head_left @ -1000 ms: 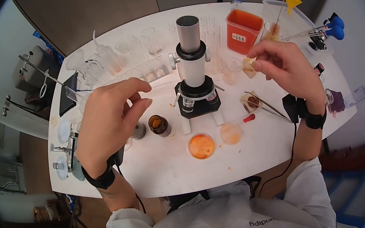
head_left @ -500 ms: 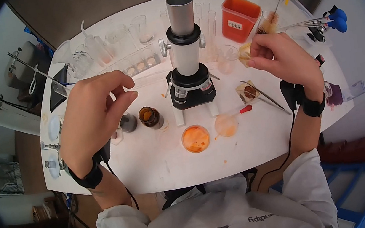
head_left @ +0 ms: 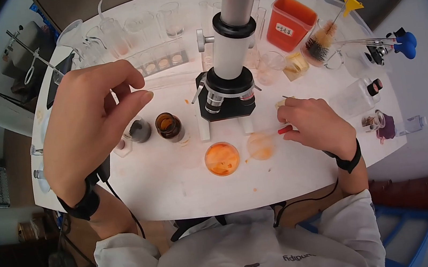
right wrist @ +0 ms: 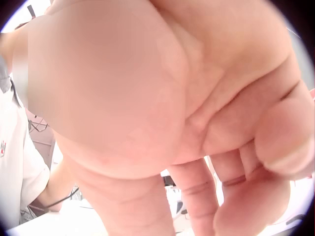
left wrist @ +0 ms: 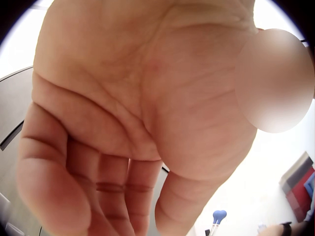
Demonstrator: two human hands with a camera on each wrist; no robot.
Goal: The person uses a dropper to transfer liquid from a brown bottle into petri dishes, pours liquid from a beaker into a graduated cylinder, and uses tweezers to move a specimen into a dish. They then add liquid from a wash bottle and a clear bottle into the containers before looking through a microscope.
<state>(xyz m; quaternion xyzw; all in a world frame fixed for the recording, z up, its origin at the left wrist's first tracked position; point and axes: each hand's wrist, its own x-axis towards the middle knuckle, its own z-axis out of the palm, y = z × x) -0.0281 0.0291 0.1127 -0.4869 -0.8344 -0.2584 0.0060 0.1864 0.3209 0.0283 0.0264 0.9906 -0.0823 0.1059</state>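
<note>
My right hand (head_left: 318, 128) is low over the table, its thumb and index fingertips right at the red bulb (head_left: 285, 130) of a dropper. The right wrist view shows its fingers loosely bent with nothing between them. Tweezers and a small brown sample are mostly hidden beneath it. My left hand (head_left: 95, 114) hovers in the air at the left, relaxed, thumb apart from the index finger, holding nothing. A microscope (head_left: 230, 50) stands between the hands. In front of it lie a petri dish (head_left: 222, 159) with orange contents and a clear round dish (head_left: 261, 145) stained orange.
Nearest the left hand are a brown glass bottle (head_left: 169, 127) and a grey jar (head_left: 139, 130). Glassware (head_left: 172, 20) lines the back. A red container (head_left: 290, 23), a yellowish packet (head_left: 296, 66) and a beaker (head_left: 321, 46) with brushes stand at the back right.
My right hand has come down and towards me, from beside the yellowish packet to the dropper's red bulb and the tweezers. The left hand stays raised, slightly further left and up in view.
</note>
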